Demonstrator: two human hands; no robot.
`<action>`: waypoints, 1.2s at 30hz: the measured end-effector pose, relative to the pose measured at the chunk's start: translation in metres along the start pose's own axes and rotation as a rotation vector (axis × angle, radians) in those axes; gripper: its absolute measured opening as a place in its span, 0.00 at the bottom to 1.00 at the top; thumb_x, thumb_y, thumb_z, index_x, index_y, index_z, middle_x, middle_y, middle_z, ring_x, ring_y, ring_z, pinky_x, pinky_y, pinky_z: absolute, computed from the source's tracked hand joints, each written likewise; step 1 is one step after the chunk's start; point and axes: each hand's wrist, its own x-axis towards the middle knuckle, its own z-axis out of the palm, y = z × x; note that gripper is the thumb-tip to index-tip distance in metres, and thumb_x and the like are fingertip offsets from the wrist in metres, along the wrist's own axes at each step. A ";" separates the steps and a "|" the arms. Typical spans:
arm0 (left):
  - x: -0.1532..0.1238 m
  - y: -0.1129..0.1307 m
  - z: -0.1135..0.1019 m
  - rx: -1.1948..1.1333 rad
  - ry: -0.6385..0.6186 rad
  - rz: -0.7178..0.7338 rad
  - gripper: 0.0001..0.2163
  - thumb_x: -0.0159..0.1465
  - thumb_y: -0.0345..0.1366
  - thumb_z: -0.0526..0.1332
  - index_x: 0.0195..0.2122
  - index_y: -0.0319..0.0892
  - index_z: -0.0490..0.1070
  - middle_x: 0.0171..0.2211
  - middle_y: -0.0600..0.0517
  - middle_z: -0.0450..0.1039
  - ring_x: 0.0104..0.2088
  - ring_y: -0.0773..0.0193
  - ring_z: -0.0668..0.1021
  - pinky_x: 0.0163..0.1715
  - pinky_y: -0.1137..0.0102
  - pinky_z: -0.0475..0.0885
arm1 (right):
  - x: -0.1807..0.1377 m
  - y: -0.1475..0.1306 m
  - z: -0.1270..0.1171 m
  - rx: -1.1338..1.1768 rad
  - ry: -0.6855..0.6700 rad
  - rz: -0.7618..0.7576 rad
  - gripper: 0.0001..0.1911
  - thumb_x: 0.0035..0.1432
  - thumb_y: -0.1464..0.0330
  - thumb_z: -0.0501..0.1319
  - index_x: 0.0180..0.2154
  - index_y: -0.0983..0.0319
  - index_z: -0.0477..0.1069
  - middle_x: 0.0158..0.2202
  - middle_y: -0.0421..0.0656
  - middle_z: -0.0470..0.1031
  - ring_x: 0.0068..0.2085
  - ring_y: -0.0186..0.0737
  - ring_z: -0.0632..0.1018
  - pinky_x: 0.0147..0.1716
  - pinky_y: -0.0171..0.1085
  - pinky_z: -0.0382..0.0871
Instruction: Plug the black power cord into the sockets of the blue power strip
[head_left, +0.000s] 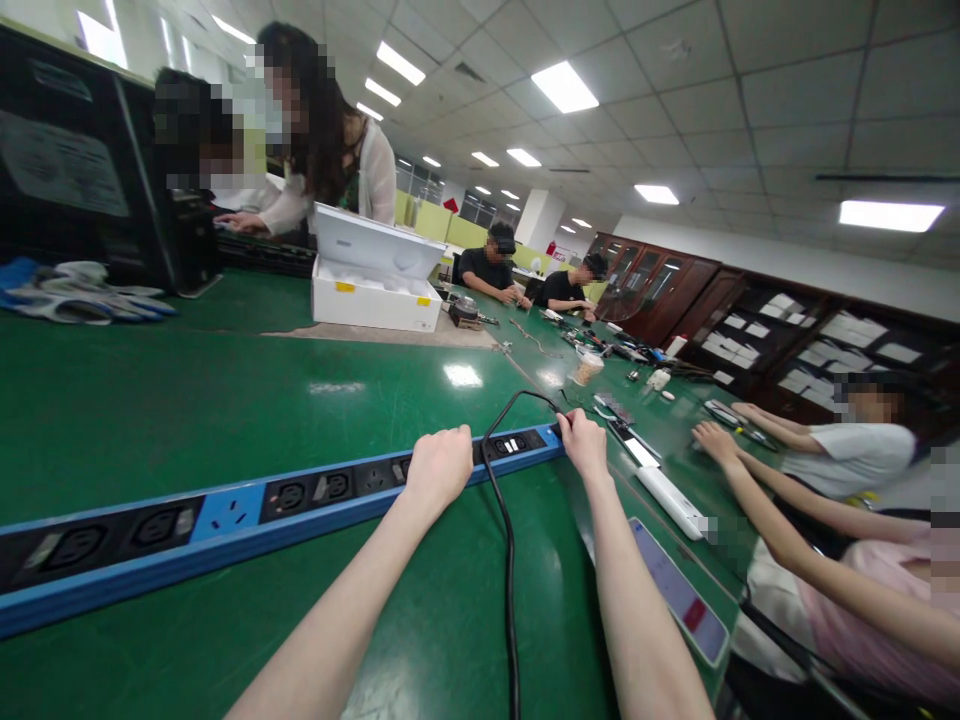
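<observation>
A long blue power strip [225, 515] with black sockets lies across the green table [225, 400]. My left hand [439, 465] is closed over the strip's top near its right part. My right hand [583, 445] is closed at the strip's right end, where a black cable [508, 560] comes out, loops up and runs back toward me between my forearms. What the right fingers pinch is hidden.
An open white box [371, 275] stands at the back. Gloves [82, 290] lie far left by a black cabinet [82, 160]. White strips [671, 500], tools and a cup [586, 368] lie to the right. Other people sit and stand around the table; one's hands [712, 440] rest at right.
</observation>
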 end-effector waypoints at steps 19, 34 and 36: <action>0.002 -0.002 0.005 0.005 0.032 0.025 0.12 0.70 0.31 0.48 0.42 0.39 0.71 0.38 0.39 0.79 0.40 0.53 0.82 0.41 0.63 0.72 | 0.032 0.027 -0.005 0.097 -0.108 -0.116 0.18 0.69 0.53 0.54 0.46 0.58 0.72 0.45 0.46 0.78 0.47 0.44 0.77 0.41 0.35 0.64; 0.001 -0.004 0.008 -0.003 0.048 0.026 0.11 0.70 0.32 0.49 0.41 0.39 0.72 0.38 0.41 0.79 0.38 0.52 0.82 0.40 0.62 0.72 | 0.049 0.061 -0.013 0.299 0.150 0.049 0.15 0.63 0.56 0.59 0.42 0.60 0.75 0.41 0.47 0.80 0.41 0.45 0.77 0.38 0.38 0.64; 0.001 -0.004 0.007 -0.005 0.048 0.028 0.11 0.70 0.32 0.49 0.42 0.39 0.72 0.38 0.41 0.79 0.39 0.52 0.82 0.40 0.62 0.72 | 0.046 0.065 -0.005 0.274 0.126 0.053 0.14 0.63 0.57 0.60 0.42 0.60 0.75 0.40 0.48 0.80 0.42 0.45 0.78 0.39 0.38 0.65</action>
